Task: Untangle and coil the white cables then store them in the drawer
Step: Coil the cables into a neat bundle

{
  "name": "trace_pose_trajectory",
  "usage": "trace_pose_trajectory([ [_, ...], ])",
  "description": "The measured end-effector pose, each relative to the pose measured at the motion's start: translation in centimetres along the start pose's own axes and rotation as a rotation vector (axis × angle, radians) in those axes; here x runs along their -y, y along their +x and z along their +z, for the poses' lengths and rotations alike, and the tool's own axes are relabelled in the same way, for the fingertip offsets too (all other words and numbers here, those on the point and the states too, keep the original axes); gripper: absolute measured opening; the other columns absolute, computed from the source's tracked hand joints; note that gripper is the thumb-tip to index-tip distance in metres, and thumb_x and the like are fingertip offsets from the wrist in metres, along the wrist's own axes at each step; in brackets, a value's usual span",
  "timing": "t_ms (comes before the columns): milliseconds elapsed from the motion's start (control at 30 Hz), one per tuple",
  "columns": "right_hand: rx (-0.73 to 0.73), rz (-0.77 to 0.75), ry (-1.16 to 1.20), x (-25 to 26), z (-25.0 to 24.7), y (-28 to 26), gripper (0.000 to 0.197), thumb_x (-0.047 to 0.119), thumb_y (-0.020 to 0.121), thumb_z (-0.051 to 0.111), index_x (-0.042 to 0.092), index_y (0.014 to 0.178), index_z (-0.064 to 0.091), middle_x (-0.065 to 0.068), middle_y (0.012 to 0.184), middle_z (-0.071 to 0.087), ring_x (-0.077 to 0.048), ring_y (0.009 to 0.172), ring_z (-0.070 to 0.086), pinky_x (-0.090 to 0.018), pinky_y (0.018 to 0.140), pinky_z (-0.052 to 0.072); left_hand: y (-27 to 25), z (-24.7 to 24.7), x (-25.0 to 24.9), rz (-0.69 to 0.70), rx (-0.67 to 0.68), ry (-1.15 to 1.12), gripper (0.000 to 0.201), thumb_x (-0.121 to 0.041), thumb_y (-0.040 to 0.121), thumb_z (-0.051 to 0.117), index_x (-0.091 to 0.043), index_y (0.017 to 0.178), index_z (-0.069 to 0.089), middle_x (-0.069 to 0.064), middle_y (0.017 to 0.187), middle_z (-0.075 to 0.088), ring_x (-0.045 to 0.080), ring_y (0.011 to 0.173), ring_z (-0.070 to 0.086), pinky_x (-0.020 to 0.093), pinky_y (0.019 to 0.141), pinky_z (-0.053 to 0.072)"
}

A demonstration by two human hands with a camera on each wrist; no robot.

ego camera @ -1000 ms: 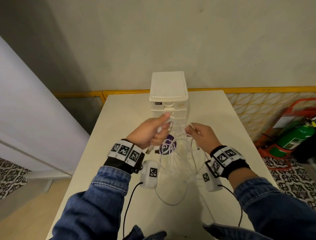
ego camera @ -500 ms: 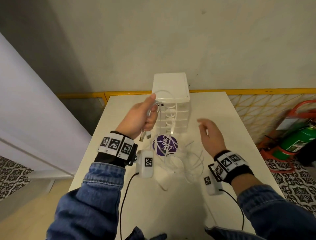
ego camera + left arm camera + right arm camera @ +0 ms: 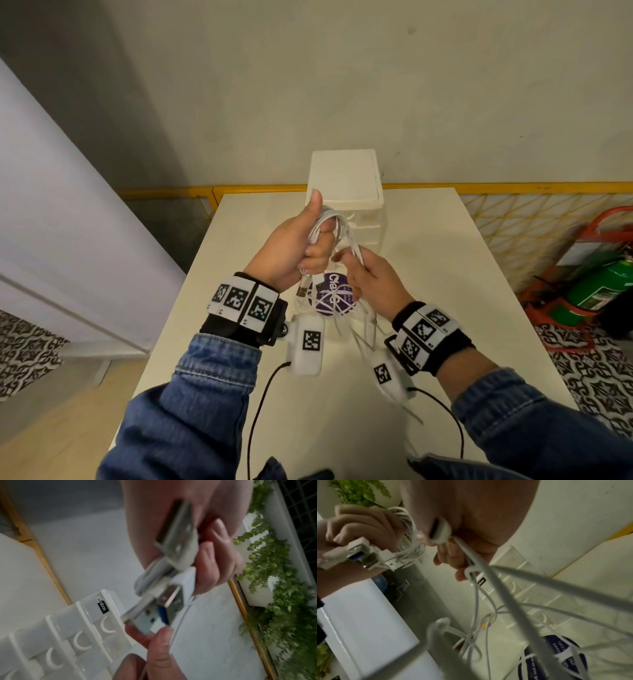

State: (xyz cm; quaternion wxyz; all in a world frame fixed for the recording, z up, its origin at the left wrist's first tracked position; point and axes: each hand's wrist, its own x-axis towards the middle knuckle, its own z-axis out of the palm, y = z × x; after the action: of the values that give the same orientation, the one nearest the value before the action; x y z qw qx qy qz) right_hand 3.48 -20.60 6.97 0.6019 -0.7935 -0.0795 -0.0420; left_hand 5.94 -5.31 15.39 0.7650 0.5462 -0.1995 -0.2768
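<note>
White table [image 3: 445, 274], bearing at its far edge a small white drawer tower [image 3: 346, 185], all drawers seemingly closed, and nearer a purple round sticker [image 3: 334, 298] under loose strands. Left hand [image 3: 298, 246], clenched round the gathered loops of the white cables [image 3: 337, 222] with USB plugs [image 3: 173, 601] hanging from its fist, raised just before the tower. Right hand [image 3: 373, 284], just beside and lower, pinching the free run, which descends toward the table; the next wrap likely carries it up to the left.
</note>
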Motion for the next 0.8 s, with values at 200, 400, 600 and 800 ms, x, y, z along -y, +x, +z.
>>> trace_pose_trajectory([
  [200, -0.101, -0.147, -0.134, -1.0, -0.7, -0.2, 0.02, 0.033, 0.095, 0.041, 0.026, 0.083, 0.056, 0.0, 0.058, 0.051, -0.023, 0.059, 0.055, -0.036, 0.063, 0.047, 0.3, -1.0, -0.4, 0.132, -0.004, -0.425, 0.059, -0.054, 0.094, 0.019, -0.015, 0.061, 0.048, -0.009, 0.035, 0.035, 0.007, 0.029, 0.013, 0.016, 0.03, 0.017],
  [400, 0.019, -0.064, -0.376, -2.0, -0.4, -0.2, 0.029, 0.032, 0.098, 0.036, 0.017, 0.087, 0.058, 0.001, 0.066, 0.061, -0.019, 0.065, 0.06, -0.037, 0.073, 0.049, 1.3, -1.3, 0.2, 0.212, -0.037, -0.531, 0.06, -0.064, 0.09, 0.017, -0.017, 0.066, 0.046, -0.009, 0.036, 0.035, 0.005, 0.027, 0.018, 0.018, 0.03, 0.019],
  [600, 0.105, -0.004, -0.355, -1.9, 0.9, -0.6, 0.031, 0.032, 0.099, 0.034, 0.02, 0.121, 0.05, 0.016, 0.071, 0.052, -0.004, 0.066, 0.052, -0.024, 0.068, 0.037, 2.0, -1.1, 0.0, 0.328, -0.213, -0.637, 0.042, -0.043, 0.099, 0.025, -0.015, 0.073, 0.041, -0.005, 0.047, 0.038, 0.007, 0.035, 0.033, 0.02, 0.041, 0.027],
  [800, 0.156, -0.141, -0.513, -1.1, 1.9, -1.3, 0.03, 0.037, 0.099, 0.029, 0.016, 0.112, 0.046, -0.01, 0.081, 0.064, -0.03, 0.072, 0.059, -0.043, 0.068, 0.049, 2.5, -0.6, 0.1, 0.482, -0.551, -0.422, 0.034, -0.034, 0.102, 0.029, -0.016, 0.077, 0.044, -0.004, 0.057, 0.04, 0.01, 0.046, 0.035, 0.022, 0.049, 0.033],
])
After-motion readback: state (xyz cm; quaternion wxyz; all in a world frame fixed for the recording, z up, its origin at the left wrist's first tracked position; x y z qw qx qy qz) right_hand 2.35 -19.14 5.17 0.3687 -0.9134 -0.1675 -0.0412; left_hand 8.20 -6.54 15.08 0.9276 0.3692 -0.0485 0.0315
